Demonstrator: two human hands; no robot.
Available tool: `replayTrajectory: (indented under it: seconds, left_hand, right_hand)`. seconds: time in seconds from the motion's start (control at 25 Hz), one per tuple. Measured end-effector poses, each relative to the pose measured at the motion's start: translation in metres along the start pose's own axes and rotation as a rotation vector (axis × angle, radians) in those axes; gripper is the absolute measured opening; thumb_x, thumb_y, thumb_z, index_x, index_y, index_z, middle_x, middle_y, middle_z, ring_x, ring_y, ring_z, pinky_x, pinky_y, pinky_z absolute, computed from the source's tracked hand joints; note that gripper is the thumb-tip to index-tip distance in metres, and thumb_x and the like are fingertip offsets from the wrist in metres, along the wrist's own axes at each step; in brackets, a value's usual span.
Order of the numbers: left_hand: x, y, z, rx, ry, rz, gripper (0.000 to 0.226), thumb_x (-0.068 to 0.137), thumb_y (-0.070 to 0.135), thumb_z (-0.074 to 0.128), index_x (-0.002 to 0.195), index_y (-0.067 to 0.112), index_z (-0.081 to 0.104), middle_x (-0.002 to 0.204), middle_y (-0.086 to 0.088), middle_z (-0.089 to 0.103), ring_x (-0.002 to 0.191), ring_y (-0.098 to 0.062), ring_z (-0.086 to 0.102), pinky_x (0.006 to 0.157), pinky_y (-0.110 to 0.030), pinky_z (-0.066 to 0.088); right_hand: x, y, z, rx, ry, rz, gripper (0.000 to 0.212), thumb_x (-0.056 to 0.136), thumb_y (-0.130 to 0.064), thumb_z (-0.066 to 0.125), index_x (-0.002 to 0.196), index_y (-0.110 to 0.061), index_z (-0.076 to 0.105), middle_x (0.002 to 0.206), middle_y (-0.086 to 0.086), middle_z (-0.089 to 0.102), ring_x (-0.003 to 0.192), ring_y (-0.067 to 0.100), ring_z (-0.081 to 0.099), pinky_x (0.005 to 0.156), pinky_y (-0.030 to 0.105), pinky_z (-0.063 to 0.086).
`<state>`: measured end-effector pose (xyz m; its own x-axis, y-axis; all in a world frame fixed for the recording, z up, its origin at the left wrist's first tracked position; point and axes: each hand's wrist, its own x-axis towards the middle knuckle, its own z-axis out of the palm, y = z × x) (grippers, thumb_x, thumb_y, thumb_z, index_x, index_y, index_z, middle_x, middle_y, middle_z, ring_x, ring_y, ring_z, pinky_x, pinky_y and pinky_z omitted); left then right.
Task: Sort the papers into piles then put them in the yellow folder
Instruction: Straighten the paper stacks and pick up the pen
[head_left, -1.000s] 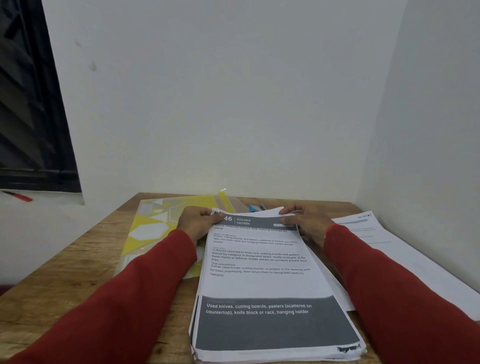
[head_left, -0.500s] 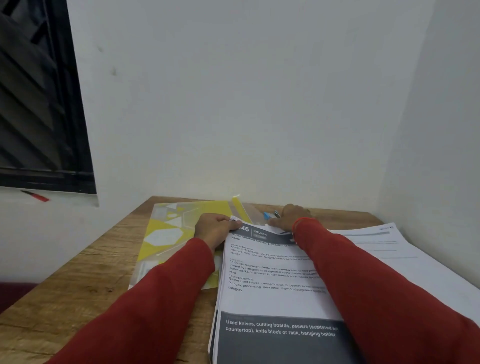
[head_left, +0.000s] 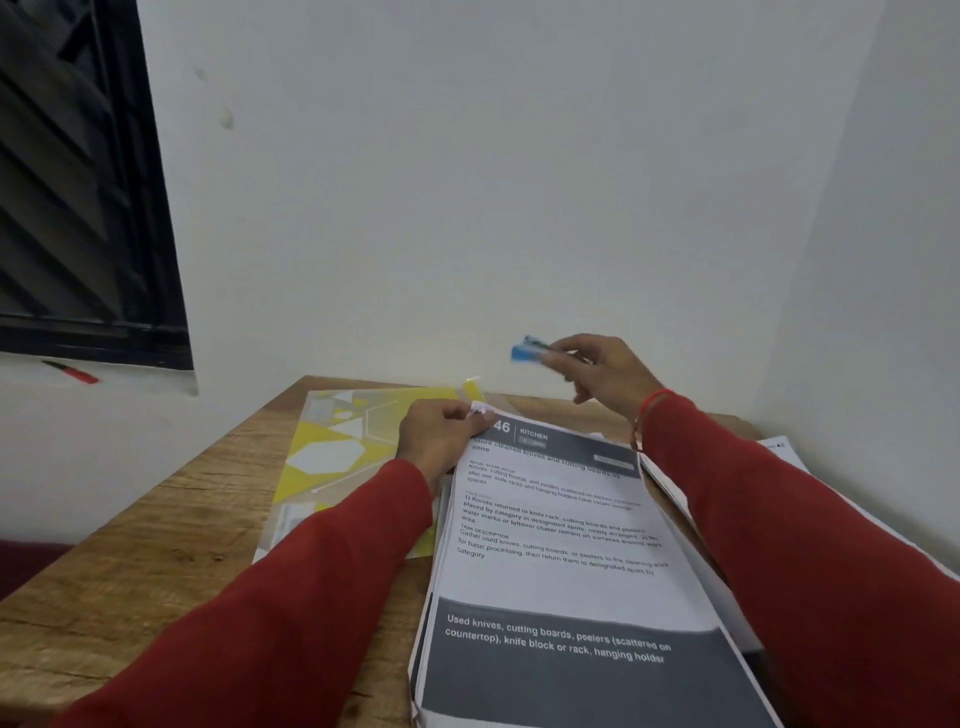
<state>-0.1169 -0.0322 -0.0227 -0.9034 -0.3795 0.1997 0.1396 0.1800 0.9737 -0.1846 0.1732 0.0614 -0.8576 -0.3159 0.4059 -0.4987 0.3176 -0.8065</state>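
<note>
Since a second earlier, the right hand (head_left: 592, 371) had risen off the paper stack (head_left: 561, 545), its fingers pinching a small blue object (head_left: 527, 351) above the worktop's (head_left: 171, 561) far edge. Left-hand (head_left: 441, 436) fingers pinched the stack's far-left corner, top sheet headed "46 KITCHEN"; the yellow folder (head_left: 343, 457) lay just beside it, leftward.

A wooden table (head_left: 171, 525) is set into a corner of white walls. On it, a yellow folder (head_left: 337, 457) is laid at ten o'clock, a thick stack of printed papers (head_left: 561, 561) at centre, and further sheets (head_left: 779, 447) at three o'clock.
</note>
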Motion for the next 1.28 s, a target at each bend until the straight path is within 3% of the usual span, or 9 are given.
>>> replayTrajectory:
  seconds: [0.08, 0.24, 0.32, 0.48, 0.64, 0.8, 0.92, 1.08, 1.28]
  left_hand:
    - [-0.004, 0.003, 0.002, -0.005, 0.007, 0.057, 0.016, 0.077, 0.029, 0.085, 0.076, 0.014, 0.078, 0.072, -0.002, 0.075, 0.064, -0.016, 0.064, 0.064, -0.036, 0.051]
    - [-0.012, 0.003, 0.004, -0.026, 0.002, 0.135, 0.011, 0.078, 0.03, 0.084, 0.081, 0.02, 0.081, 0.078, -0.003, 0.077, 0.081, -0.026, 0.075, 0.076, -0.046, 0.058]
    - [-0.011, 0.003, 0.004, -0.034, -0.006, 0.124, 0.011, 0.079, 0.028, 0.084, 0.082, 0.018, 0.081, 0.08, -0.004, 0.078, 0.087, -0.031, 0.074, 0.079, -0.047, 0.059]
    - [-0.01, 0.002, 0.003, -0.07, -0.038, 0.071, 0.012, 0.08, 0.025, 0.083, 0.086, 0.014, 0.08, 0.082, -0.005, 0.078, 0.074, -0.021, 0.073, 0.071, -0.036, 0.058]
    - [-0.013, 0.003, 0.004, -0.057, -0.077, 0.072, 0.011, 0.082, 0.023, 0.082, 0.083, 0.013, 0.079, 0.079, -0.004, 0.077, 0.067, -0.017, 0.069, 0.063, -0.027, 0.051]
    - [-0.015, 0.004, 0.005, -0.1, -0.11, 0.064, 0.01, 0.083, 0.02, 0.081, 0.084, 0.011, 0.079, 0.084, -0.011, 0.078, 0.073, -0.024, 0.072, 0.07, -0.035, 0.058]
    - [-0.015, 0.003, 0.006, -0.09, -0.131, 0.057, 0.01, 0.082, 0.022, 0.082, 0.082, 0.012, 0.079, 0.085, -0.013, 0.077, 0.075, -0.026, 0.072, 0.076, -0.044, 0.059]
    - [-0.014, 0.001, 0.006, -0.085, -0.133, 0.066, 0.012, 0.081, 0.023, 0.082, 0.082, 0.011, 0.078, 0.086, -0.014, 0.077, 0.082, -0.033, 0.073, 0.081, -0.052, 0.058]
    - [-0.016, 0.002, 0.007, -0.09, -0.132, 0.053, 0.013, 0.082, 0.022, 0.082, 0.084, 0.01, 0.078, 0.086, -0.014, 0.077, 0.082, -0.032, 0.073, 0.082, -0.053, 0.059]
  right_hand:
    - [-0.017, -0.003, 0.003, 0.05, -0.139, -0.059, 0.016, 0.086, -0.013, 0.078, 0.101, -0.012, 0.073, 0.074, 0.0, 0.064, 0.059, 0.011, 0.053, 0.062, 0.03, 0.05]
    - [-0.04, 0.025, 0.009, 0.032, -0.083, -0.146, 0.026, 0.081, -0.011, 0.082, 0.1, -0.025, 0.071, 0.097, 0.007, 0.073, 0.082, 0.014, 0.063, 0.083, 0.034, 0.052]
    - [-0.043, 0.029, 0.01, 0.118, -0.058, -0.12, 0.028, 0.083, -0.007, 0.08, 0.101, -0.025, 0.069, 0.095, 0.005, 0.072, 0.083, 0.013, 0.063, 0.085, 0.032, 0.051]
    - [-0.045, 0.031, 0.008, 0.16, -0.011, -0.103, 0.032, 0.083, -0.001, 0.077, 0.107, -0.022, 0.069, 0.098, 0.003, 0.072, 0.089, 0.013, 0.064, 0.092, 0.031, 0.052]
    - [-0.049, 0.024, 0.006, 0.229, 0.032, -0.098, 0.024, 0.088, -0.003, 0.072, 0.102, -0.017, 0.059, 0.087, 0.008, 0.07, 0.075, 0.015, 0.064, 0.073, 0.021, 0.05]
    - [-0.046, 0.02, 0.0, 0.559, 0.115, 0.041, 0.022, 0.094, 0.006, 0.058, 0.103, -0.015, 0.057, 0.081, 0.015, 0.07, 0.064, 0.023, 0.063, 0.059, 0.026, 0.048]
    - [-0.044, 0.017, -0.002, 0.82, 0.115, 0.2, 0.011, 0.095, -0.009, 0.06, 0.105, -0.008, 0.059, 0.084, 0.016, 0.067, 0.062, 0.023, 0.062, 0.056, 0.027, 0.052]
    - [-0.044, 0.018, 0.003, 0.769, 0.139, 0.196, 0.012, 0.096, -0.019, 0.065, 0.095, -0.013, 0.055, 0.08, 0.016, 0.063, 0.051, 0.019, 0.059, 0.051, 0.024, 0.053]
    - [-0.044, 0.019, 0.005, 0.736, 0.132, 0.241, 0.021, 0.099, -0.021, 0.062, 0.105, -0.006, 0.049, 0.079, 0.018, 0.062, 0.048, 0.017, 0.062, 0.047, 0.025, 0.054]
